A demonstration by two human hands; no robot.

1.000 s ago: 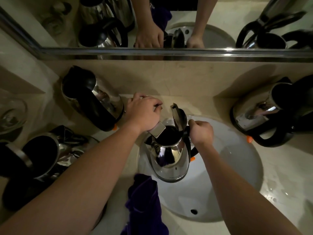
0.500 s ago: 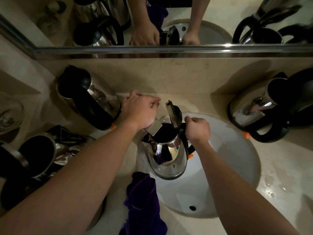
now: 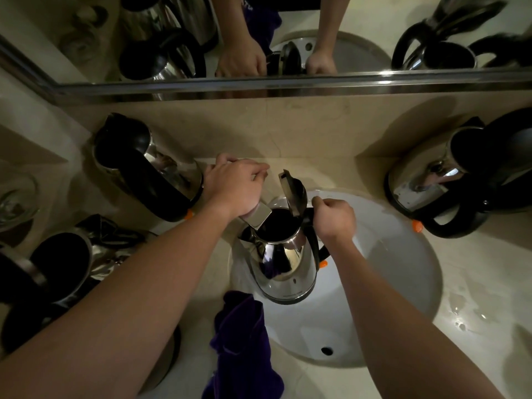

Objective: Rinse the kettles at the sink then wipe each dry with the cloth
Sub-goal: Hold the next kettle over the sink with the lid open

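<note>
Over the last 1 s we see little change: right hand [image 3: 334, 218] still grips the kettle [image 3: 283, 260] handle over the sink [image 3: 403, 283]; left hand [image 3: 234, 187] grasps the tap [image 3: 257, 217]. Rinsing continues; cloth [image 3: 240, 341] waits.

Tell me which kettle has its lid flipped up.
The kettle over the sink, held by the right hand. Its black lid stands upright; none of the others shows a raised lid.

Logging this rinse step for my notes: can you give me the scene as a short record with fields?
kettle in hand: steel kettle over the sink, lid up
right hand: grips its black handle
left hand: on the tap
cloth: purple cloth at the sink's near edge
other kettles: several on both sides of the counter
</note>
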